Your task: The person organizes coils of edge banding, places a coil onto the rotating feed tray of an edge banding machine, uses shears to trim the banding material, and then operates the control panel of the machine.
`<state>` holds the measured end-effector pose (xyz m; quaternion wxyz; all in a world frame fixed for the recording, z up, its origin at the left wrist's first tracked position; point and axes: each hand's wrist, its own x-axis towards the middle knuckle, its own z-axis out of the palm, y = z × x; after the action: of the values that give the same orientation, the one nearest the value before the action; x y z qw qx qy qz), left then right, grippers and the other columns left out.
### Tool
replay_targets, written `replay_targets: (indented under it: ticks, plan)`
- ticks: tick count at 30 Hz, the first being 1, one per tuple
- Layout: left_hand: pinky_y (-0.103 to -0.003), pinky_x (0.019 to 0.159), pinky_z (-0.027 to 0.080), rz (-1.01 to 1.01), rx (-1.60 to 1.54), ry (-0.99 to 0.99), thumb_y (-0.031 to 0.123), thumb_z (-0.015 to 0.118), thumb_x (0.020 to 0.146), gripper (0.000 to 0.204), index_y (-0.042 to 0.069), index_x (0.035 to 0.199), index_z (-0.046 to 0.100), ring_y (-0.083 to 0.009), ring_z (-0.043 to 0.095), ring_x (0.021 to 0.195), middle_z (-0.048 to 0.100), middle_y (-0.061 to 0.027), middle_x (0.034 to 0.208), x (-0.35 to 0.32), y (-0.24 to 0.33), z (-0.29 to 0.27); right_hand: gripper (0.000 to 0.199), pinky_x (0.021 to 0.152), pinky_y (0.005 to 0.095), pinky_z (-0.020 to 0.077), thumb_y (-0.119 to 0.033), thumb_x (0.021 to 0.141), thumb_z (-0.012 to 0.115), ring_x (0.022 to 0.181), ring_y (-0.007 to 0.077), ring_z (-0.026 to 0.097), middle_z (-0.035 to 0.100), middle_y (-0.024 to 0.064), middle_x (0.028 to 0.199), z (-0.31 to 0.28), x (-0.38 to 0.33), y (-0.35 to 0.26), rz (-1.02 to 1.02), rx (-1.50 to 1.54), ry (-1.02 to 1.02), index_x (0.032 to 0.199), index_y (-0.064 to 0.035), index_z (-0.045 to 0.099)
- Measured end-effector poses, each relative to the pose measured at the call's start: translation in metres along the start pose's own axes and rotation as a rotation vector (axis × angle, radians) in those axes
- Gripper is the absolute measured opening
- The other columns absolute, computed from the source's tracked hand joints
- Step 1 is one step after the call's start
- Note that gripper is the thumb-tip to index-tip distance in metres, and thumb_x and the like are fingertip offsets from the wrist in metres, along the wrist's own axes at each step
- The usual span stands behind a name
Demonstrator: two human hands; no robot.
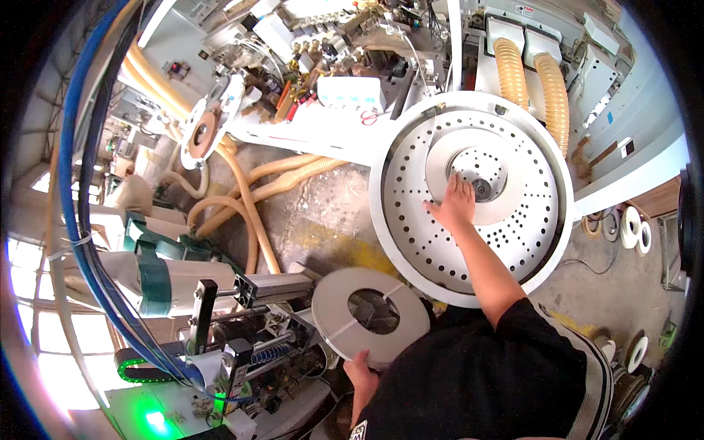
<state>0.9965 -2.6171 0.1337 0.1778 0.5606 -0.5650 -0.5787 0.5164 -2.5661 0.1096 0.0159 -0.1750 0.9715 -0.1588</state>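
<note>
My left hand (361,372) grips the lower rim of a wide, pale grey coil of flat band (339,323); most of its fingers are hidden behind the coil. A strip of lighter tape crosses the coil, which has a large round hole. Farther right, my right hand (457,204) reaches over a big white round tray with a perforated disc (411,213). Its fingers are stretched out and touch the inner edge of a smaller pale coil (502,202). That coil lies around the perforated hub (493,163) at the disc's middle.
A machine with rails and a green light (249,345) stands at lower left. Tan hoses (242,183) cross the floor; ribbed ducts (511,73) stand behind the tray. Red scissors (369,117) lie on a white bench. Blue and black cables (73,169) hang at left. Rolls (631,226) stand at right.
</note>
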Motion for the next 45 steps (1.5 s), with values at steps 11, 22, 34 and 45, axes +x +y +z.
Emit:
replay_targets:
  ticks: [11,22,34,45]
  plan:
    - [-0.046,0.086,0.052,-0.452,-0.385,0.119,0.004,0.068,0.079,0.044,-0.007,0.121,0.059,-0.0318,0.065,0.098,0.066,-0.0150,0.111,0.076,0.050,-0.018,0.044,0.101,0.0428,0.0400,-0.019,0.072,0.080,0.111,0.0293,0.053,0.064,0.0034,0.118,0.000,-0.030,0.038,-0.445,0.238,-0.046,0.110,-0.0132,0.058]
    - [-0.049,0.089,0.052,-0.374,-0.389,0.117,0.002,0.067,0.078,0.048,-0.007,0.124,0.057,-0.0339,0.064,0.102,0.064,-0.0165,0.116,0.126,0.039,-0.051,0.053,0.102,0.0447,0.0449,-0.022,0.069,0.080,0.118,0.0361,0.053,0.056,0.0143,0.135,-0.005,-0.103,0.041,-0.331,0.163,-0.118,0.116,-0.0091,0.058]
    - [-0.057,0.092,0.051,-0.243,-0.548,0.112,0.011,0.068,0.074,0.066,-0.001,0.136,0.049,-0.0389,0.060,0.112,0.061,-0.0152,0.119,0.138,0.095,-0.091,0.041,0.102,0.0425,0.0434,-0.022,0.071,0.077,0.119,0.0330,0.053,0.059,0.0134,0.136,-0.007,-0.083,0.062,-0.524,0.308,-0.107,0.107,-0.0129,0.060]
    - [-0.055,0.094,0.051,-0.068,-0.666,-0.003,0.035,0.067,0.077,0.071,0.011,0.141,0.047,-0.0331,0.059,0.119,0.058,-0.0098,0.130,0.134,0.138,-0.096,0.071,0.103,0.0456,0.0442,-0.030,0.070,0.081,0.119,0.0358,0.054,0.061,0.0145,0.126,0.010,-0.086,0.018,0.066,0.188,0.111,0.131,-0.0083,0.052]
